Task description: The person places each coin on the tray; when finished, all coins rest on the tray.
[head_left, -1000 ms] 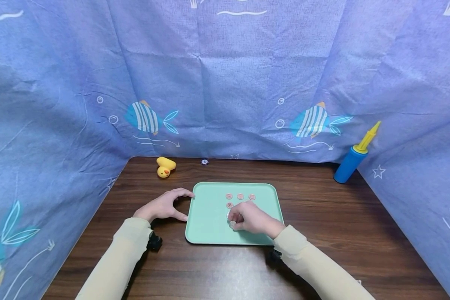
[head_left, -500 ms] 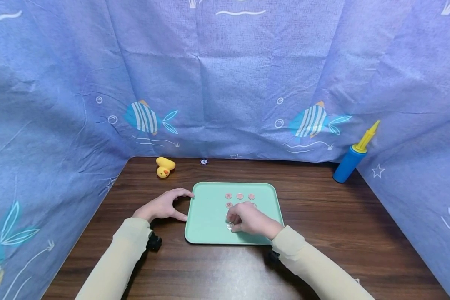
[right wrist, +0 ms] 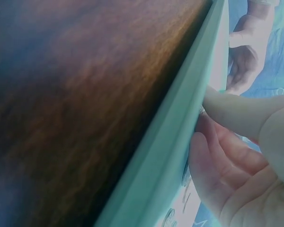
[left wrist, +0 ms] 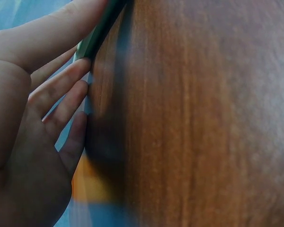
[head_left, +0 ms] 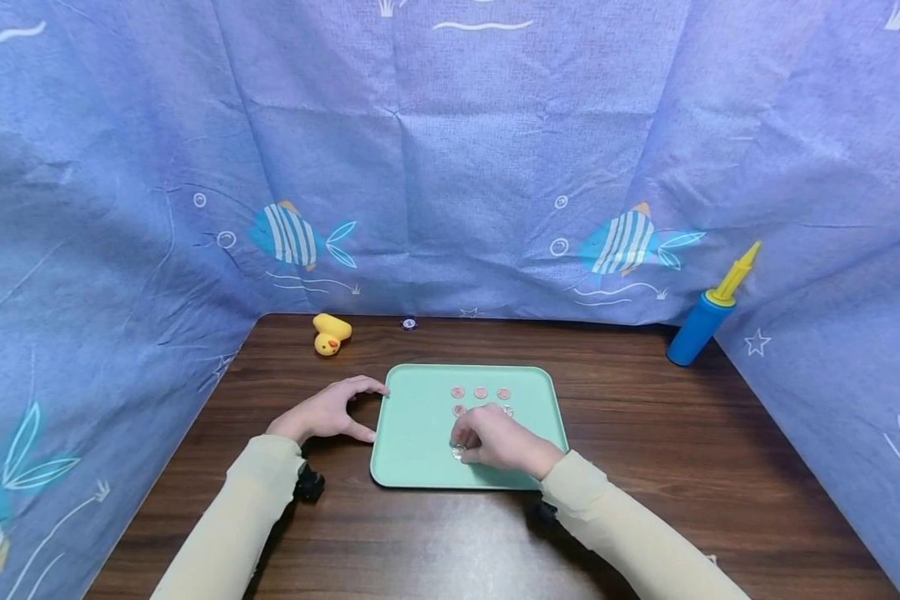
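Observation:
A mint-green tray (head_left: 420, 417) lies on the wooden table. In its right half, copper-coloured coins (head_left: 481, 392) form a back row of three, with another copper coin (head_left: 460, 411) in front of the leftmost. A silver coin (head_left: 507, 411) shows just behind my right hand (head_left: 498, 437). That hand is low over the tray, thumb and fingertips pinching a silver coin (head_left: 458, 452) close to the tray's surface. My left hand (head_left: 330, 412) rests at the tray's left edge, fingers and thumb spread and touching the rim. In the right wrist view, more silver coins (right wrist: 168, 217) appear below the fingers.
A yellow toy duck (head_left: 331, 334) lies at the back left of the table, with a small dark round disc (head_left: 408, 323) to its right. At the back right stands a blue hand pump (head_left: 699, 327) with a yellow nozzle. A blue fish-print curtain (head_left: 465, 167) surrounds the table.
My right hand has shifted slightly left and toward the front with the silver coin, then stayed nearly still. The silver coin behind it has come into view. My left hand has not moved.

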Action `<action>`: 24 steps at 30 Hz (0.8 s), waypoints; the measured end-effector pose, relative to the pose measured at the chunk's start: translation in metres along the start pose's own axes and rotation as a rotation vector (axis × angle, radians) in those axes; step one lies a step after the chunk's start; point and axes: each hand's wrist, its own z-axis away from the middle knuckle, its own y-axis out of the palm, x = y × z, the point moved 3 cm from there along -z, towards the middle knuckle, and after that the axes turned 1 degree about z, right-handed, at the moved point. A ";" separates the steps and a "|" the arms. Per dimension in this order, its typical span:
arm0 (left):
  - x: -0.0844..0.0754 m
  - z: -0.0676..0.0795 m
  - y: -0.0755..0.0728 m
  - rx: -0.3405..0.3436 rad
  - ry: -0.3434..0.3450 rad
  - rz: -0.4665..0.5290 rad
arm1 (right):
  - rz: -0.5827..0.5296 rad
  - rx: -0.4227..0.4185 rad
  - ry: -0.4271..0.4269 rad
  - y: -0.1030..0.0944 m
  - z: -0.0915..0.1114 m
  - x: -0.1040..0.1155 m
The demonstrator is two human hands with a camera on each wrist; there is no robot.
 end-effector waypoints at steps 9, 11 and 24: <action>0.000 -0.002 -0.002 0.002 0.011 -0.006 | 0.025 0.012 -0.028 -0.002 0.000 0.001; 0.000 -0.003 -0.002 0.003 0.018 -0.007 | 0.027 0.011 -0.037 -0.003 0.000 0.001; -0.004 0.000 0.000 0.009 0.016 0.011 | 0.044 -0.026 -0.034 -0.021 0.012 -0.006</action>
